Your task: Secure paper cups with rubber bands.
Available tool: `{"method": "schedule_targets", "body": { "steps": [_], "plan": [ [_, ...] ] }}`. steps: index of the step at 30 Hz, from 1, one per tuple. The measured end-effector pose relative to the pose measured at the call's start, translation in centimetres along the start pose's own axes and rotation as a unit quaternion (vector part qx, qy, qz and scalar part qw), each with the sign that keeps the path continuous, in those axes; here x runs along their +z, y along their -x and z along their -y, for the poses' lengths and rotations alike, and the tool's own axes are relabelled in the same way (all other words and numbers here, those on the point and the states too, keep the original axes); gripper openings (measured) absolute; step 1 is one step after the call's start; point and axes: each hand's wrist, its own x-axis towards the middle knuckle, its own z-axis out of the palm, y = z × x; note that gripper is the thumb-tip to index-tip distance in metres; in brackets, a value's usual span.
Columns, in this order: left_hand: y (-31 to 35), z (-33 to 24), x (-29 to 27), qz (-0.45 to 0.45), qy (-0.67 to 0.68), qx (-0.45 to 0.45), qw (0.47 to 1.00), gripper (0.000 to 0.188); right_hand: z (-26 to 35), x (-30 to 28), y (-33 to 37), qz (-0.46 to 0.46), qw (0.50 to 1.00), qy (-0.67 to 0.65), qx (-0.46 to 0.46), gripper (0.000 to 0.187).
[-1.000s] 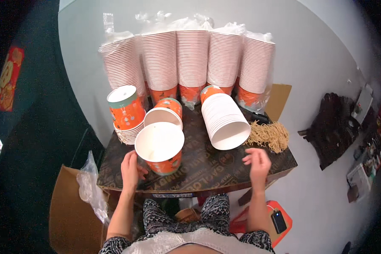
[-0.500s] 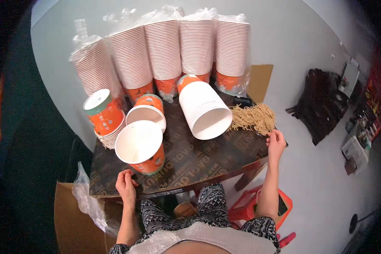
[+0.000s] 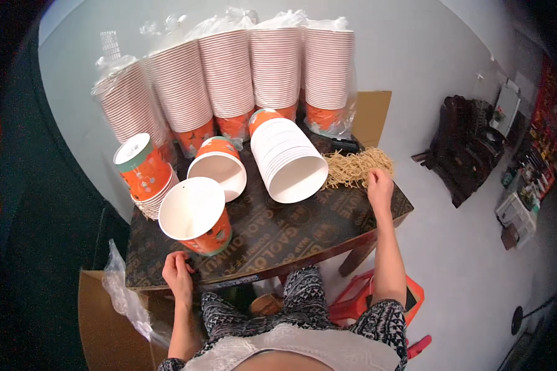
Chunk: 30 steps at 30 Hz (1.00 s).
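A large orange-and-white paper cup (image 3: 213, 238) stands near the front left of the table, its white mouth facing up. My left hand (image 3: 178, 277) is just in front of it at the table edge, fingers curled; what they hold, if anything, is hidden. At the right end lies a heap of thin tan strands (image 3: 351, 167). My right hand (image 3: 381, 190) is at the heap's near right side, fingertips pinched on the strands. Between them, nested white paper cups (image 3: 284, 151) lie on their side, mouths toward me. Another orange cup (image 3: 214, 148) lies tipped behind the standing cup.
Tall stacks of cups in clear plastic (image 3: 226, 74) line the back of the dark patterned table (image 3: 278, 232). An upside-down cup stack (image 3: 143, 170) is at the left. A cardboard box (image 3: 105, 321) sits below left, and a red stool (image 3: 353, 297) below right.
My right hand has moved left and farther in, onto the tan strands. My left hand stays by the standing cup. The whole view has shifted slightly.
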Motion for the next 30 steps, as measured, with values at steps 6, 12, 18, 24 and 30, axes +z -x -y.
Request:
{"method": "schedule_targets", "body": {
  "steps": [6, 12, 18, 24, 30],
  "plan": [
    [0.0, -0.2, 0.6, -0.008, -0.036, 0.015, 0.999, 0.02, -0.5, 3.7, -3.1, 0.036, 0.997, 0.07, 0.002, 0.025],
    [-0.1, 0.9, 0.1, -0.012, -0.051, 0.023, 0.998, 0.018, 1.7, 5.9, -4.4, 0.078, 0.97, 0.23, 0.037, 0.038],
    [0.1, 0.2, 0.4, -0.025, -0.072, 0.032, 0.997, 0.017, 2.3, 7.3, -6.9, 0.074, 0.988, 0.124, 0.049, 0.022],
    [0.5, -0.2, 0.0, -0.045, -0.138, 0.031, 0.989, 0.015, 13.1, 3.1, -10.8, 0.01, 0.967, -0.254, 0.025, 0.015],
    [0.6, 0.0, 0.3, -0.043, -0.118, 0.048, 0.991, 0.014, 20.6, 0.9, -4.9, 0.245, 0.897, -0.364, 0.05, 0.012]
  ]
}}
